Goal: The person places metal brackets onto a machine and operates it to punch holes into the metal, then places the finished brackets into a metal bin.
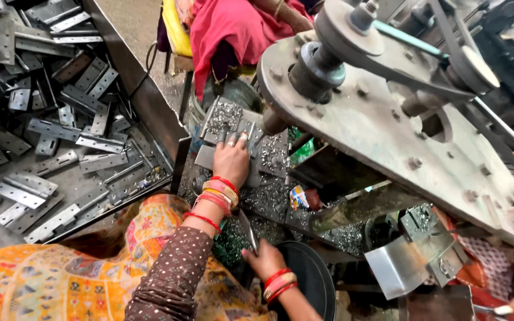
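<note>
On the left a shallow dark metal tray (pixel 150 89) holds a loose heap of flat grey hinge plates (pixel 60 125), punched with small holes and lying at every angle. Just right of the tray's edge, the person's left hand (pixel 231 159) lies palm down, fingers spread and flat, pressing on a grey metal piece (pixel 227 119) that sits on the machine bed, which is strewn with bright metal shavings (pixel 272 199). The piece is dull steel, its top speckled with shavings. Lower and a little to the right, the right hand (pixel 264 258) is closed around a thin flat metal strip (pixel 248 230), which points up and leftward over a round black bin (pixel 310 279). Both wrists carry red and gold bangles. Above the hands, another person in pink cloth (pixel 227 30) sits behind the bed. To the right rises a large grey steel machine plate (pixel 400 131) with pulleys and a belt, and below it a bent shiny sheet-metal chute (pixel 400 261)
</note>
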